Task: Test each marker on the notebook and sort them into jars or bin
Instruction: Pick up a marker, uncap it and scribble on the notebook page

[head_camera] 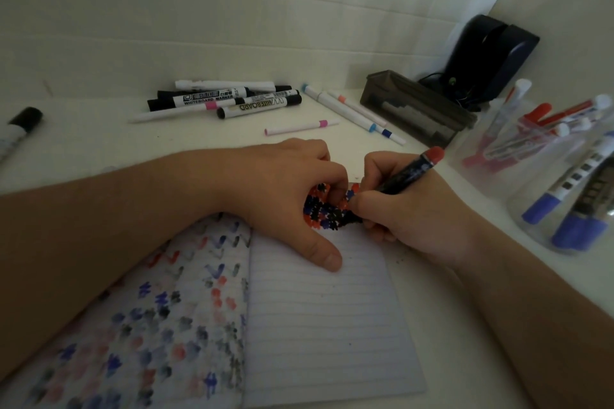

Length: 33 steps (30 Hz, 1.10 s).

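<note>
Notebook [319, 315]: open at lower centre of the frame. Right page lined, with a dense patch of red, blue and black test marks along its top edge. Left page covered in faded marks of the same colours.

Right hand [408, 219]: centre right, fingers curled round a dark marker with a red end [407, 174], tip down at the patch of marks; barrel slants to the upper right.

Left hand [292, 189]: centre, resting on the top of the notebook, fingers bent down onto the page, thumb flat on the lined sheet. It hides part of the test marks. Whether the bent fingers pinch anything cannot be told.

Marker pile [229, 98]: upper centre, black-capped whiteboard markers and thin white pens lying crosswise on the white table [99, 143].

Thin pens [352, 113]: just right of the pile, several lying loose.

Single black-capped marker [20, 129]: far left edge.

Dark rectangular bin [415, 106]: upper right.

Clear jars [545, 156]: right edge, holding red and blue markers.

Dark device with cable [488, 56]: behind the bin, against the wall.
</note>
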Motion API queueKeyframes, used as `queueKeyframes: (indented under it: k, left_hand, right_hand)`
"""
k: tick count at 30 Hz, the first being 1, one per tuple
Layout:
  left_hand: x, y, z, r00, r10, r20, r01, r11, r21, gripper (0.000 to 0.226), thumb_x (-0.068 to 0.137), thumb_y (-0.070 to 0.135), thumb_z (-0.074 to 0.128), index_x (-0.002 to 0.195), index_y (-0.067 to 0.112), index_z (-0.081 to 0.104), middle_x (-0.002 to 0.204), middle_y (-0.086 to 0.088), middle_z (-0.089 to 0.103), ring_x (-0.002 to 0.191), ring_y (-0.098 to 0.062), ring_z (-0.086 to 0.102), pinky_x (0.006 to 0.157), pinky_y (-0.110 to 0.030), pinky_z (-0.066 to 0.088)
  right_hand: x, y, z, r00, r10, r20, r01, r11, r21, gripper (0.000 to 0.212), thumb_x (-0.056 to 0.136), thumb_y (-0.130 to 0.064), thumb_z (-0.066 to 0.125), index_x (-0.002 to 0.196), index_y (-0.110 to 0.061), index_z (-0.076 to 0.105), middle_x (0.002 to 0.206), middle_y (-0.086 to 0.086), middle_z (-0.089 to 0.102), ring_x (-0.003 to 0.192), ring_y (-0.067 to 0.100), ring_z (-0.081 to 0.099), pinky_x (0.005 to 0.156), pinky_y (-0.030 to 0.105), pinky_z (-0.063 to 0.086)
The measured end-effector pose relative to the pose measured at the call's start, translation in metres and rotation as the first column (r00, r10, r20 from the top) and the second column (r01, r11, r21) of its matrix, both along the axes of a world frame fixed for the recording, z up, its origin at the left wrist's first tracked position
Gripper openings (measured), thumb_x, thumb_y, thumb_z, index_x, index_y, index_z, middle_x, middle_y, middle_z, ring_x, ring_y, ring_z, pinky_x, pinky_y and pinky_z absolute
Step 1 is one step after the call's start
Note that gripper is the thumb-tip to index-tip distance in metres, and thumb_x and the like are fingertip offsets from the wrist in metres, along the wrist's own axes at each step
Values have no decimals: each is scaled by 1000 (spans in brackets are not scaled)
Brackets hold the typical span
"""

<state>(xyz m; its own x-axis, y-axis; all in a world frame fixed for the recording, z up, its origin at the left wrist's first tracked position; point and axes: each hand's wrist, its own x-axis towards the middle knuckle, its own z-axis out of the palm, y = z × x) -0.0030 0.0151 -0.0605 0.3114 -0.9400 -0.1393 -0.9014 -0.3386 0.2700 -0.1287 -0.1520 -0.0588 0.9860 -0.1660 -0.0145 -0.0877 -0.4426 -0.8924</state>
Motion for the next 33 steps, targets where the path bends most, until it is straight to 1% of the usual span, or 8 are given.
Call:
queueKeyframes:
  k: [5,10,17,22,27,29,30,33]
  left_hand:
    - [1,-1,-2,1000,-2,9,3,1000,-11,74,52,99,58,108,53,42,109,24,38,104,0,42,91,-33,48]
    - [0,0,0,1000,2,-5,-2,1000,-5,70,52,98,57,103,54,40,109,24,38,103,2,41,87,-29,45]
    - [0,-1,0,1000,-3,6,3,1000,1,74,53,98,58,110,53,41,110,23,38,104,0,42,90,-29,46]
    - [-1,0,1,1000,0,3,0,1000,-4,69,55,97,58,104,54,38,108,24,37,101,5,40,83,-26,42]
    - [-2,0,2,1000,9,-18,-10,1000,-8,69,55,97,59,106,56,39,109,25,39,102,3,43,87,-28,45]
    - [-1,1,3,994,45,-101,-52,996,-68,66,65,82,70,116,56,37,112,23,45,102,1,50,87,-25,47]
    - [2,1,2,980,81,-184,-103,988,-114,64,75,67,75,124,54,35,114,21,51,100,0,55,85,-24,49]
    - [15,3,-4,903,174,-393,-282,930,-235,51,99,22,65,134,43,34,115,19,69,100,6,65,90,-25,55]
  right_hand:
    - [0,3,1,1000,-11,24,13,998,-64,28,84,1,69,66,-9,49,55,3,54,49,12,54,46,21,47]
    - [0,1,-1,999,-27,28,27,1000,-4,24,86,3,69,71,-1,51,58,11,55,47,14,55,43,20,44]
    - [0,0,-1,1000,-3,20,3,1000,-8,26,86,5,68,70,4,47,59,11,56,48,14,55,43,19,44]
    - [3,-1,-3,999,-34,40,33,999,35,27,86,5,68,69,-6,50,54,7,55,44,13,53,41,19,42]
    - [2,-2,-3,1000,6,16,-6,999,38,33,86,4,67,63,-11,48,54,5,52,45,11,51,42,18,42]
    - [3,-6,-2,999,43,31,-49,980,194,36,87,6,67,63,-13,48,54,7,48,44,13,46,40,19,38]
    - [4,-10,-2,997,43,60,-60,948,312,34,87,5,68,66,-13,49,54,7,46,43,14,41,39,20,35]
    - [6,-20,-2,990,-55,133,-25,843,538,18,82,-5,73,79,-11,57,56,5,46,44,14,37,38,20,31]
